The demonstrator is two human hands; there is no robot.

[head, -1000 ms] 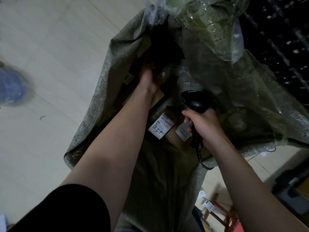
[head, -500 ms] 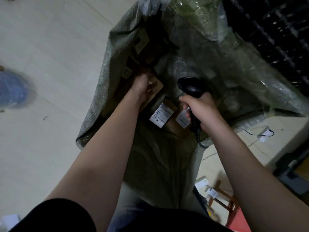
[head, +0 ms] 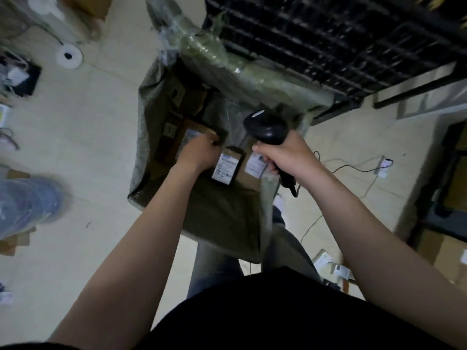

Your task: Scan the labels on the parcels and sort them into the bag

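Observation:
A large green woven bag [head: 222,218] stands open on the floor in front of me. Inside lie several brown cardboard parcels with white labels. My left hand [head: 199,154] reaches into the bag and grips the edge of a brown parcel [head: 194,132]. Right of it lie a dark parcel with a handwritten label [head: 226,168] and another labelled parcel [head: 255,166]. My right hand [head: 290,157] grips a black barcode scanner [head: 267,127], its head over the bag's right side.
A black wire rack [head: 341,39] stands behind the bag. A cable and a power strip [head: 384,165] lie on the floor to the right. Cardboard boxes [head: 444,253] sit at the far right, a blue blurred bundle [head: 27,203] and a tape roll [head: 69,56] at the left.
The view has pulled back and up. My left hand has drawn out of the bag's deep end toward its near side onto a brown parcel. The scanner stays in my right hand.

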